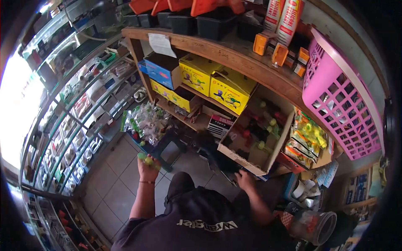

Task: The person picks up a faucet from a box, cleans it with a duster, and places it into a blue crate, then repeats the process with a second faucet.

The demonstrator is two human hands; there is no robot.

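Figure. A person in a dark shirt stands among shop shelving, arms reaching forward, seen from beside them.

(a) The left hand (147, 166) is raised over the tiled floor (115, 175), fingers curled shut around a small green piece (144, 158), which pokes out above the knuckles. It hangs just short of the near edge of a dark stool (169, 144), on which a heaped clear bag (148, 119) of similar green-topped packets rests.

(b) The right hand (245, 180) lies at the near corner of an open cardboard box (279, 144) that stands tilted under the wooden shelf (234, 56). The fingers point into shadow, so how far they are spread, and whether they grip anything, cannot be told. Small green- and red-tipped items lie loose inside the box.

(c) Yellow boxes (224, 90) sit along the shelf's lower ledge; a glass counter (71, 125) runs along the left.

Hazards, as judged: the green piece is held only in part and over bare tile, so a slackened grip could send it rolling beneath the counter. Pressure on the tilted box's corner could tip it and spill its contents. The bag overhangs the stool's edge and could slide if brushed.
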